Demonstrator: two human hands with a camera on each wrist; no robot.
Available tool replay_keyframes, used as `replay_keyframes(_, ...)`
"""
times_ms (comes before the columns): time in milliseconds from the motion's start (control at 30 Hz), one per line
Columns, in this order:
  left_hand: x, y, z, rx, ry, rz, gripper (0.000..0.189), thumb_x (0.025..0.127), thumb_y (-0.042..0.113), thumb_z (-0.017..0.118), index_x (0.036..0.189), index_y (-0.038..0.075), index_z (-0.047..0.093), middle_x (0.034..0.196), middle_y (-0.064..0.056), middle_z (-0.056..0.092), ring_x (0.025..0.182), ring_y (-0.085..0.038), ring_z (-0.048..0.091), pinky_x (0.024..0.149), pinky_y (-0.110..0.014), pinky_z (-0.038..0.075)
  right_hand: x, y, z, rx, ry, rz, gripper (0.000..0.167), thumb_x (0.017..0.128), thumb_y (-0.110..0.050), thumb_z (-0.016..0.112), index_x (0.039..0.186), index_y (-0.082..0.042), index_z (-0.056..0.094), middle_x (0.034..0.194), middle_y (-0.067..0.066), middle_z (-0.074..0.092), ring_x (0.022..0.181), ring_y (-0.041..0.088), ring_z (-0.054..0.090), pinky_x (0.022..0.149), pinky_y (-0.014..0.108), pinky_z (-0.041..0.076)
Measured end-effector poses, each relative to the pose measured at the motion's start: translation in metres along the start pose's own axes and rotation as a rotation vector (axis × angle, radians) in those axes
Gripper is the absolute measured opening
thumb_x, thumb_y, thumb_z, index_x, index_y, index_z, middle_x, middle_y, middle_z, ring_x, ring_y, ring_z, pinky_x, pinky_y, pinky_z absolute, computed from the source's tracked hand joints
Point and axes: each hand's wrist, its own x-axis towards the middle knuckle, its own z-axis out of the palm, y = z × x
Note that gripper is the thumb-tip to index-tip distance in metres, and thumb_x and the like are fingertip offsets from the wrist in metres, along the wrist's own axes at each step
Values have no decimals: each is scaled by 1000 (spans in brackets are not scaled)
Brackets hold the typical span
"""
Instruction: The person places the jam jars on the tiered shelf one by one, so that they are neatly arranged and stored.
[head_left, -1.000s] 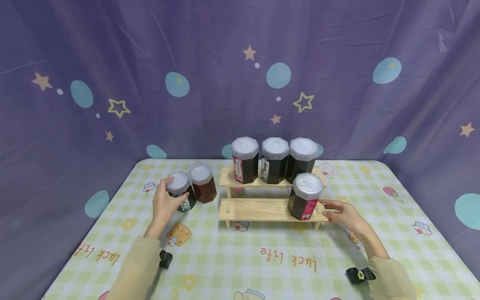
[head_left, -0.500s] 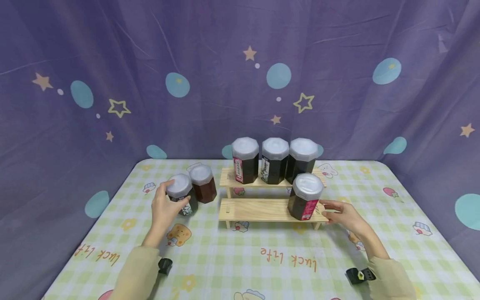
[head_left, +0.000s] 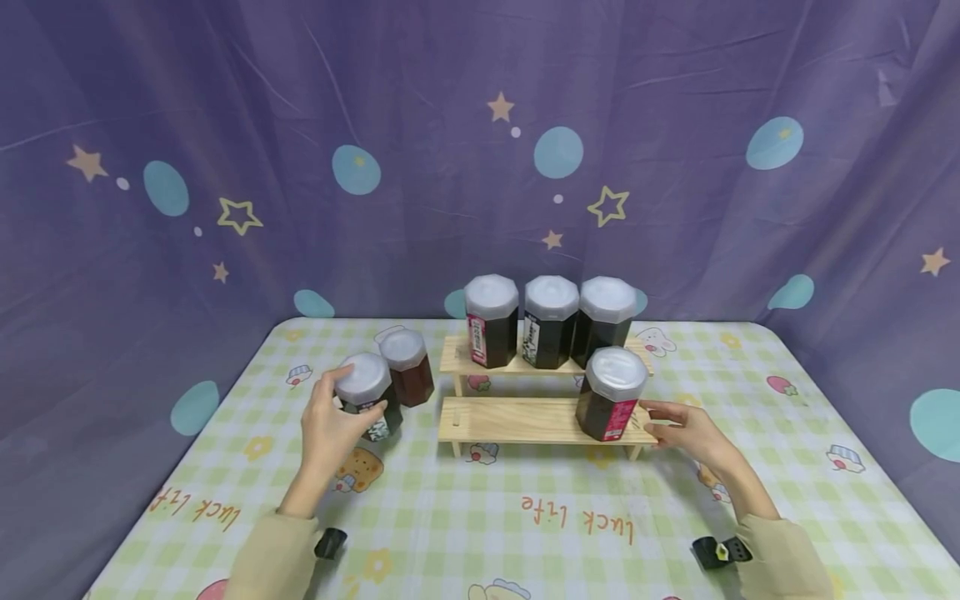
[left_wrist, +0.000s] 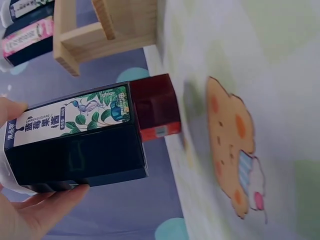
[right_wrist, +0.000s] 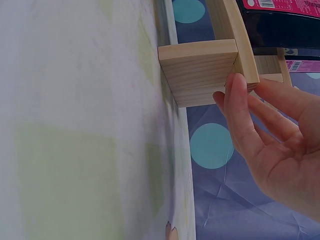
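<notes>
My left hand (head_left: 330,425) grips a dark jam jar (head_left: 371,400) around its pale lid and upper sides, the thumb in front. Close up, this jam jar (left_wrist: 80,150) shows a white label with leaves and a blue bird, and its base hangs above the cloth. A dark red jar (head_left: 408,371) stands just behind it to the right. My right hand (head_left: 686,429) pinches the right end of the two-tier wooden rack (head_left: 517,419) at its lower board. In the right wrist view, the fingertips (right_wrist: 237,85) lie against the board's end.
Three dark jars, the middle one (head_left: 551,329) among them, line the rack's upper tier. One pink-labelled jar (head_left: 615,396) stands at the right of the lower board. A checked cloth (head_left: 450,517) covers the table, with a purple curtain (head_left: 480,167) behind.
The left hand has brought the jam jar slightly toward me and to the right, so it sits lower in view. The right hand and the rack have stayed put.
</notes>
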Motion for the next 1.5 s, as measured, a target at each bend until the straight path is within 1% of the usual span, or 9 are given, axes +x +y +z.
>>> replay_keyframes(300,-8,23,-4,-20,1,3,64,60,15,80,116,8,50,112,-17,50,96,-32,53,70,-45,46,0,0,0,-4,-7,6,50,86,-13,58,127,8,41,125,32,41,79,11,61,67,29,51)
replay_keyframes(500,-11,38,-5,-32,5,40,64,59,14,80,115,7,51,111,-17,51,93,-30,53,67,-45,47,0,0,0,-3,-5,8,51,86,-15,58,129,6,40,125,32,41,76,12,61,67,29,51)
replay_keyframes(667,-13,51,-4,-30,1,65,63,59,15,80,115,7,51,110,-15,51,91,-28,54,64,-41,47,0,0,0,-1,-5,11,50,86,-14,58,128,6,41,125,32,41,75,12,61,67,30,51)
replay_keyframes(767,-14,59,-3,-33,-7,66,63,58,15,80,114,8,51,109,-14,52,89,-25,54,62,-38,47,-1,0,0,0,-6,10,50,86,-14,58,128,6,41,125,32,41,76,12,61,67,30,51)
replay_keyframes(900,-14,69,1,-49,-25,65,64,58,15,81,114,9,52,108,-12,53,90,-23,53,63,-37,47,-1,0,0,4,-9,1,50,86,-13,58,128,7,40,124,34,40,75,12,61,67,29,51)
replay_keyframes(1067,-14,78,10,-74,-38,84,63,56,15,81,111,9,53,107,-12,54,91,-27,54,71,-42,47,-1,-1,0,2,-10,-6,51,85,-13,58,128,8,40,123,34,40,74,13,62,66,29,51)
replay_keyframes(1300,-15,88,22,-85,-70,109,64,56,17,82,112,9,52,101,-10,53,73,-20,51,60,-31,45,0,-1,0,-30,-2,8,51,86,-16,58,128,7,41,123,34,41,73,15,62,66,28,51)
replay_keyframes(1433,-15,94,30,-91,-85,119,64,56,18,82,112,10,53,106,-11,54,77,-21,52,62,-31,45,0,-1,0,-39,-2,13,52,86,-17,58,129,6,41,123,33,42,73,15,62,67,28,51)
replay_keyframes(1500,-15,97,34,-98,-95,127,63,56,18,82,112,10,54,104,-11,54,76,-23,52,61,-32,45,0,-1,-1,-37,-4,9,52,86,-17,58,129,6,40,124,33,41,73,14,62,67,28,51)
